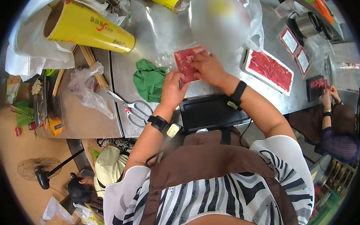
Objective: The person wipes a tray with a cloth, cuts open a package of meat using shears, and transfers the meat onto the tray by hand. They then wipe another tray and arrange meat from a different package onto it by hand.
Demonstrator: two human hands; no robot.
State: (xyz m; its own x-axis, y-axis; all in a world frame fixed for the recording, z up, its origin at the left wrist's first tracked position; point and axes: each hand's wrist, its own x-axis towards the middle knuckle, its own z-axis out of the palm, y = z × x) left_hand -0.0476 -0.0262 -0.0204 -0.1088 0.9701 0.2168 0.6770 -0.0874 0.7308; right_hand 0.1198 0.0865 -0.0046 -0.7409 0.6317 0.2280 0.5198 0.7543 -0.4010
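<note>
A small tray of sliced red meat [184,59] lies on the steel table in front of me. My left hand [173,89] is at its near left corner, fingers bent and closed on the edge. From the right, my right hand [210,69] reaches over the tray with its fingers curled down onto the meat; the fingertips are partly hidden. A crumpled green cloth [148,80] lies just left of my left hand. Below it are scissors [133,110] with grey and red handles. Close to my body is a black tray [209,111].
A white tray of red meat [269,71] stands to the right. At the upper left are a yellow film roll [91,28], wooden skewers [93,66] and a plastic bag [91,87]. A co-worker at the far right handles meat over a black tray [315,88]. Another person [110,165] is at lower left.
</note>
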